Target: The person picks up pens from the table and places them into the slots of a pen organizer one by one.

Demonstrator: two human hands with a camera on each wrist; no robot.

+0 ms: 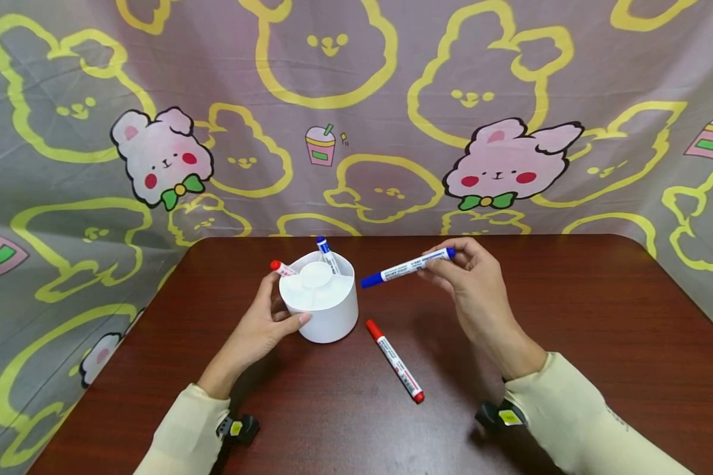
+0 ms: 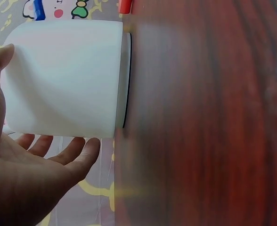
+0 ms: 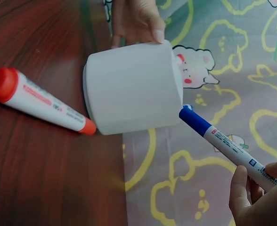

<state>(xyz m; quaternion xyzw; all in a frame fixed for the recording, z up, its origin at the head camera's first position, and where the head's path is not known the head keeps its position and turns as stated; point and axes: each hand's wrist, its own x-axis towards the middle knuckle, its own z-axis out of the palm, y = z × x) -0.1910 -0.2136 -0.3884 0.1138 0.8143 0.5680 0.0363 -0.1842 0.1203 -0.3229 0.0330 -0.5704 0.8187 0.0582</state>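
Observation:
A white round pen holder (image 1: 331, 324) with several compartments stands on the table. My left hand (image 1: 260, 333) holds it from the left, thumb at the near rim and fingers around the far side. A red-capped marker (image 1: 282, 268) leans out of its left compartment, and a blue-capped marker (image 1: 325, 252) out of the back one. To the right of the holder, my right hand (image 1: 480, 287) pinches a blue marker (image 1: 405, 267) near its back end. That marker is tilted, its blue cap pointing down-left, close beside the holder's rim.
A red marker (image 1: 395, 361) lies on the brown wooden table (image 1: 618, 330), between the holder and my right forearm. Behind the table's far edge hangs a curtain (image 1: 380, 86) printed with cartoon rabbits. Small dark cameras are strapped at both wrists.

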